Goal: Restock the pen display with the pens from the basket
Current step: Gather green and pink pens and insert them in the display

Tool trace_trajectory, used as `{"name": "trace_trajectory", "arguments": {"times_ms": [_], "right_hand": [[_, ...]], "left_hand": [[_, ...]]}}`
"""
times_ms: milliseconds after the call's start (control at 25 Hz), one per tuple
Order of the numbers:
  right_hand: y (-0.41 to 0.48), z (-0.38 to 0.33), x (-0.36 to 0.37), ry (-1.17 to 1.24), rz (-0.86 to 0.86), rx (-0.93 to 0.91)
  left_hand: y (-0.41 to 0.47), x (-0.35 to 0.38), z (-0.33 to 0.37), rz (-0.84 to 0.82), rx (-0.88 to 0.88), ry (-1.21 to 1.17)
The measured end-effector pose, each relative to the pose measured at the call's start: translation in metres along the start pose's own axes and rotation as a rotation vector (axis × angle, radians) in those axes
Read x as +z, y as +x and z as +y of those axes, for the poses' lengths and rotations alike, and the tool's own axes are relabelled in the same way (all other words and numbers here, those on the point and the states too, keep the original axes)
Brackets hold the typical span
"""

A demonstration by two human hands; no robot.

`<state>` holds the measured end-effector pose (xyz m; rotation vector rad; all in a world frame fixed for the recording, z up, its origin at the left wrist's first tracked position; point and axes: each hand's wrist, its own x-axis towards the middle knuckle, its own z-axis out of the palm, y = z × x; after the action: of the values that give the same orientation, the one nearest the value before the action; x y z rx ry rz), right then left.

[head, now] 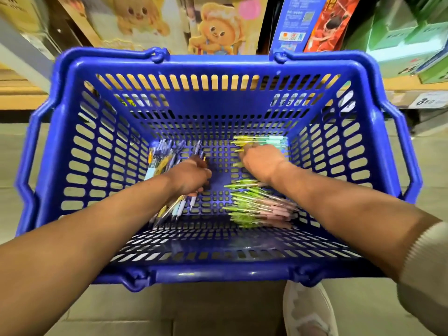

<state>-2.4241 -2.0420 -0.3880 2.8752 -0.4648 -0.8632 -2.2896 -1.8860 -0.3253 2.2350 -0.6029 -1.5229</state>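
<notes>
Bright even light, motion blur, fisheye edges

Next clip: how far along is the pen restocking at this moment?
Done: nothing shows as placed; the display is out of view. In hand: both hands are inside the blue basket; the left hand grips a bundle of mixed pens, the right hand touches the yellow-and-mint pens, grip unclear. Left: the green-and-pink pens lie on the basket floor, unshelved.
</notes>
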Motion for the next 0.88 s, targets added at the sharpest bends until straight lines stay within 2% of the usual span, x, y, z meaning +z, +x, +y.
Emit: {"name": "trace_trajectory", "arguments": {"times_ms": [80, 280, 360, 520, 680, 760, 880], "right_hand": [[-0.003, -0.006, 0.0, 0.057, -0.029, 0.049], [-0.004, 0.006, -0.021, 0.109, -0.042, 0.018], [-0.003, 0.004, -0.036, 0.23, -0.021, 0.047], [0.004, -0.006, -0.072, 0.81, 0.046, 0.109], [0.001, -0.02, -0.089, 1.505, -0.078, 0.092], [-0.004, -0.023, -0.088, 1.718, -0.177, 0.067], [-0.009, -0.025, -0.082, 1.893, -0.258, 0.037]], "left_hand": [[-0.004, -0.002, -0.002, 0.0, -0.012, -0.011], [-0.011, -0.008, -0.003, 0.008, -0.002, -0.009], [-0.013, -0.01, -0.002, 0.019, -0.001, -0.05], [-0.015, -0.014, 0.002, 0.044, 0.03, -0.257], [-0.014, -0.019, 0.003, -0.06, 0.048, -0.43], [-0.015, -0.02, 0.0, -0.081, 0.032, -0.528], [-0.017, -0.018, -0.004, -0.031, 0.034, -0.528]]}}
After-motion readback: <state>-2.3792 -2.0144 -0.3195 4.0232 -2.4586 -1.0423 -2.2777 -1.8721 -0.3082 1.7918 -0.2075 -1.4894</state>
